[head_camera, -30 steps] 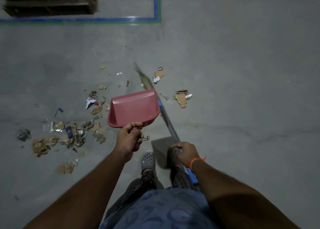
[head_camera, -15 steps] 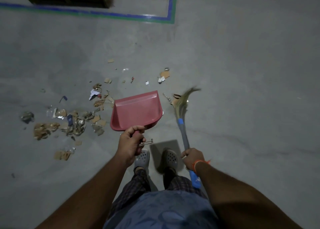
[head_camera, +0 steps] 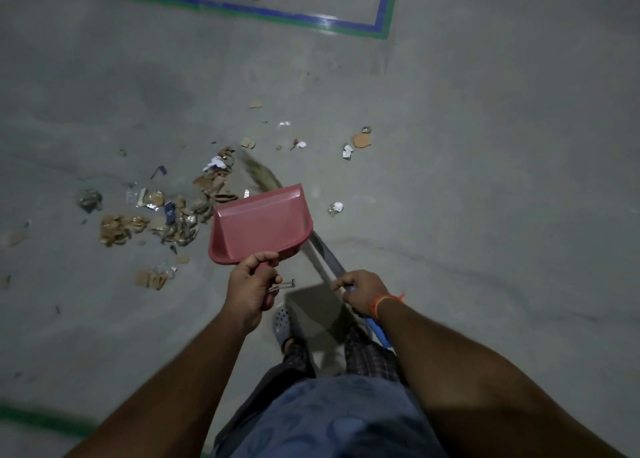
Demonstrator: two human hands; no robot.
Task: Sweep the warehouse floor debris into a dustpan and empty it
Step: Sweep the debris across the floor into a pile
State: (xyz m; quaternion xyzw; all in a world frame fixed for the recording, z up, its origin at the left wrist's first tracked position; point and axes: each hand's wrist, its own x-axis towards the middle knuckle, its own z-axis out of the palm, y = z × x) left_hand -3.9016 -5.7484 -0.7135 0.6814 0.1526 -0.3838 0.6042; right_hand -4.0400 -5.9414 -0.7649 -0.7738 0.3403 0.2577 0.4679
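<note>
Pink plastic dustpan (head_camera: 260, 224) held above the floor (head_camera: 485, 146) by the left hand (head_camera: 250, 288), whose fingers (head_camera: 265, 257) are clenched round its handle; the pan's open lip faces away from the person and it looks empty. Right hand (head_camera: 363, 291), fingers curled tight round the broom (head_camera: 325, 255) shaft. Broom long axis runs diagonally from the right hand, low and right, up and leftward under the dustpan, with the blurred bristles (head_camera: 259, 173) showing beyond the pan's far edge. Main debris (head_camera: 166, 218), torn cardboard, foil and paper scraps, lies heaped on the floor to the left of the dustpan and just beside the bristle tips; looser scraps (head_camera: 360, 141) are strewn well apart to the far right, and one crumpled piece (head_camera: 336, 207) rests near the pan's right side. Blue-and-green floor tape (head_camera: 346, 25) marks a bay at the top of the view. Judged step: gathering stray pieces toward the main heap, with nothing yet in the pan. Key relation: the heap lies left of both hands, nearer the left hand, so the pan would likely be lowered on that side with its lip facing the heap, the broom driving scraps along its diagonal axis toward it
</note>
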